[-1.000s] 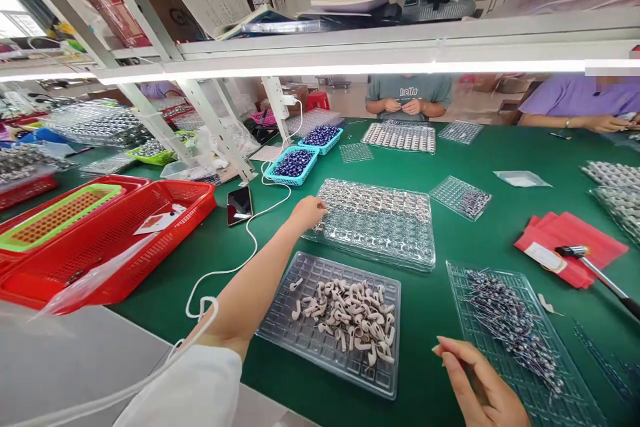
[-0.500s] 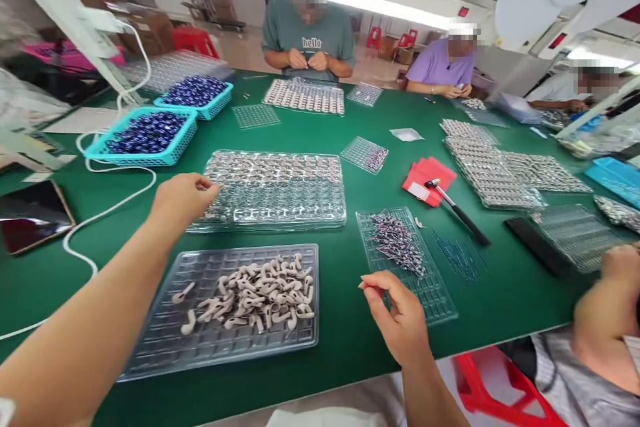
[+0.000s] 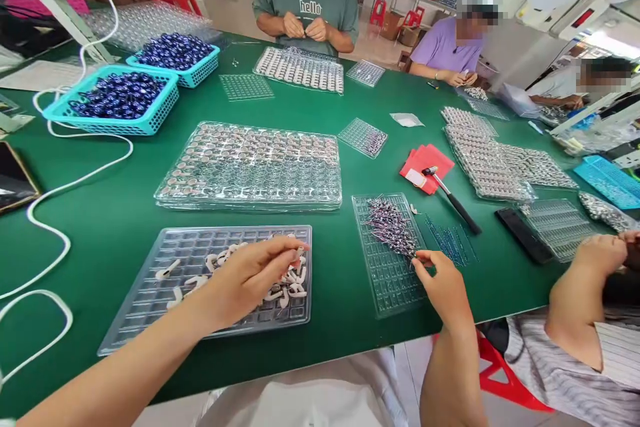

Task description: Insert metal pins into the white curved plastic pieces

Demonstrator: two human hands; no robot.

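My left hand (image 3: 250,277) hovers over a clear tray (image 3: 150,293) of white hook-shaped pieces (image 3: 287,288). Its fingertips are pinched together just above the pile, and what they hold is too small to make out. My right hand (image 3: 443,283) rests at the near end of a second clear tray (image 3: 390,280), with thumb and forefinger pinched on a pin at the edge of a heap of beaded pins (image 3: 390,223). A stack of filled blister trays (image 3: 250,167) lies beyond both trays.
Two teal baskets of blue beads (image 3: 117,97) (image 3: 175,53) stand at the far left, by a white cable (image 3: 75,180) and a phone (image 3: 13,180). Red packets (image 3: 425,160) and a small hammer (image 3: 453,200) lie to the right. A co-worker's arm (image 3: 575,293) rests at the right edge. Other people sit across the table.
My left hand has come back from the stacked blister trays to the white pieces. My right hand has moved forward and pinched at the pin heap. The view has tilted down and right.
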